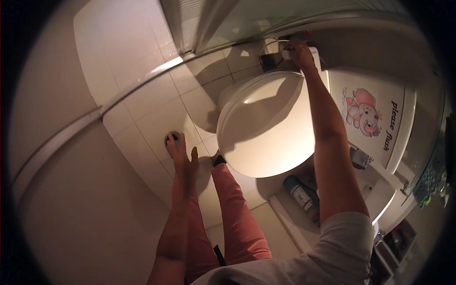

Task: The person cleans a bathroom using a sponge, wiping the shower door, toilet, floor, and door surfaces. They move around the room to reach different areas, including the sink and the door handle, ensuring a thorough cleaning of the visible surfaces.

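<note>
Head view, looking down in a small tiled bathroom. Right hand (299, 51) is stretched far fwd over the closed white oval toilet lid (266, 126), reaching the back corner by the wall. Fingers are curled around or against a small pale fitting (286, 53) next to a dark boxy part (270, 61); can't tell whether it's a firm grip or just a touch, the spot is dim and small. The fitting lies straight ahead of the right hand, at its fingertips, beyond the far end of the lid. The lid's long axis runs roughly away from the person, and the right forearm lies along its right edge.

Left hand (182, 154) hangs low and free, fingers loosely spread, holding nothing. It's over the white floor tiles (142, 99), above a small round dark floor drain (172, 138), well apart from the fitting. So the right hand is much the nearer one; left is on the opp. side of the toilet.

Right of the toilet: white cistern lid (380, 118) with a pink cartoon elephant sticker (362, 113). Below, near the bowl's base, a dark spray can with teal cap (299, 192) lies tilted on a white ledge. Salmon-pink trouser legs (237, 213) and grey shirt sleeve (346, 237) fill the lower edge. A metal shower-door track (118, 97) curves across the floor at left.
</note>
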A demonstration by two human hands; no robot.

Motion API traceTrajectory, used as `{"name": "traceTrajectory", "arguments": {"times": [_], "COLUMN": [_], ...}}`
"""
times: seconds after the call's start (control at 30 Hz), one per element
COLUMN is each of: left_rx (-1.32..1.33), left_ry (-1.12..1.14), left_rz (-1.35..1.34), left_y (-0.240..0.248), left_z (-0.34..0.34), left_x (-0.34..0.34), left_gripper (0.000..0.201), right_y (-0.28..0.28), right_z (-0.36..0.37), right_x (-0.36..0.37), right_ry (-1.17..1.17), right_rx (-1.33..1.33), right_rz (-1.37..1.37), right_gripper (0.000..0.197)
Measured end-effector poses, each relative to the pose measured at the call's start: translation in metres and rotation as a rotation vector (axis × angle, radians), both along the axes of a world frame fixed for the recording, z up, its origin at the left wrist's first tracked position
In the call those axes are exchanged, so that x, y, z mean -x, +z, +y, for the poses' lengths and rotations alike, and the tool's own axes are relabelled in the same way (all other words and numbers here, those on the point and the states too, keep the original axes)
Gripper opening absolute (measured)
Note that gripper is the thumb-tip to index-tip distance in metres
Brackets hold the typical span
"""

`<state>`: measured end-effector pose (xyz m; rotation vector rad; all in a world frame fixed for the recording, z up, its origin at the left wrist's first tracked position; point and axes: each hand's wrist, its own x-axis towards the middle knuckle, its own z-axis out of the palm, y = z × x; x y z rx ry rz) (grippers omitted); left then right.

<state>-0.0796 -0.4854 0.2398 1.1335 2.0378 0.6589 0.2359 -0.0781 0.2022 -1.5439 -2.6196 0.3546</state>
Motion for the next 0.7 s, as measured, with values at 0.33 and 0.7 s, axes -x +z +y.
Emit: {"name": "traceTrajectory", "arguments": {"times": [0.33,0.7], "left_rx": [0.063,0.238], "left_ry": [0.134,0.357], "left_rz": [-0.221,-0.258], "left_y": [0.0,-0.035], "left_z": [-0.034,-0.077], "left_x": [-0.039,-0.005], "left_gripper": [0.055,0.052], "right_y": [-0.01,-0.046], "right_z": [-0.04,-0.263], "right_x": [0.082,0.212], "right_ry": [0.236,0.95], "right_rx": [0.812,0.926], "right_rz": [-0.815,-0.893], "right_gripper": [0.059,0.016]}}
